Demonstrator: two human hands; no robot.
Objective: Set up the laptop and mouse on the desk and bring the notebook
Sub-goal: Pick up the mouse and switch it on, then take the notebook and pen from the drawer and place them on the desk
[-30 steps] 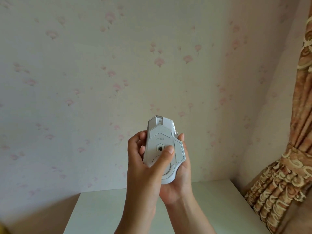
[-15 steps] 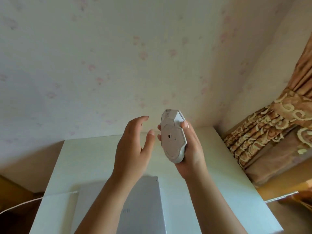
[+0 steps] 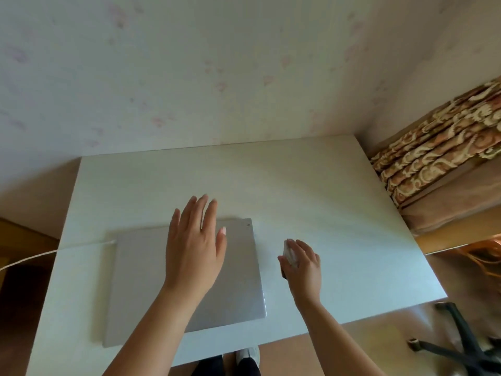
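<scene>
A closed silver laptop (image 3: 135, 280) lies flat on the white desk (image 3: 325, 199), with a white cable (image 3: 40, 256) plugged into its left side. My left hand (image 3: 195, 245) hovers over the lid, fingers spread, holding nothing. Just right of the laptop, my right hand (image 3: 303, 264) covers the white mouse (image 3: 288, 251) down at the desk surface; only the mouse's front tip shows between my fingers. No notebook is in view.
The desk stands against a wall with faint pink wallpaper. A patterned curtain (image 3: 439, 142) hangs at the right. The black base of an office chair (image 3: 458, 346) is on the floor at the lower right. My feet show under the desk's front edge.
My view tilted down from the wall to the desk. My right hand brought the mouse from in front of me down beside the laptop. My left hand let go of it and opened.
</scene>
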